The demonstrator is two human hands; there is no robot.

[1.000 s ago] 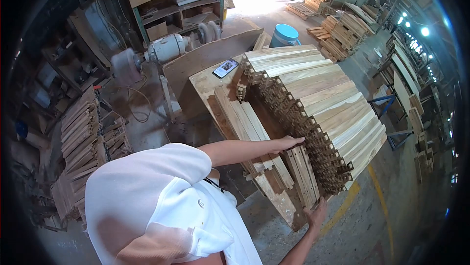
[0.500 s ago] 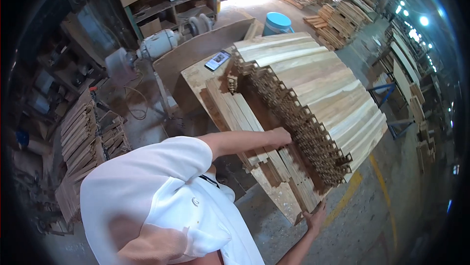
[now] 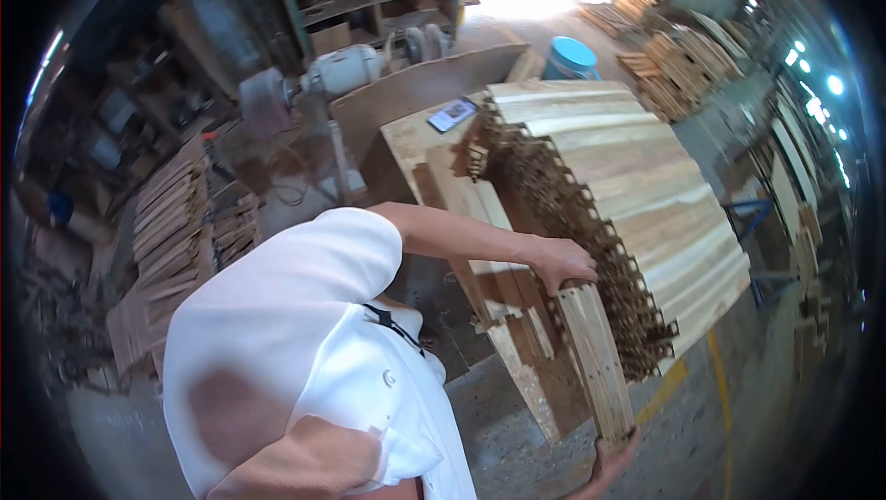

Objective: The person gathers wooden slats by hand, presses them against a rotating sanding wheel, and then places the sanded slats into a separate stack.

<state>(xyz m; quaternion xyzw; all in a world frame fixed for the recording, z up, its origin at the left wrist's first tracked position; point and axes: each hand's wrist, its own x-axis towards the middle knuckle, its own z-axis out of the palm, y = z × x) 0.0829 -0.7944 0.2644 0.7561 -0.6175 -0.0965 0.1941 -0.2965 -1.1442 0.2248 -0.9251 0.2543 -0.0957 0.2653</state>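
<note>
A narrow bundle of wooden slats, with small dark holes along the top one, is held between my two hands over the near part of the worktable. My left hand is closed around its far end, next to the jagged side of a large stack of boards. At the near end, my right hand grips the bundle beyond the table edge. Other loose slats lie on the table beside the bundle.
A phone lies at the table's far corner. Behind stand a blue bucket and a motor-driven machine. More wood is piled on the left and at the back right.
The slat bundle has come up off the table, now gripped at both ends. My left hand moved toward the bundle's far end. The whole view has shifted slightly.
</note>
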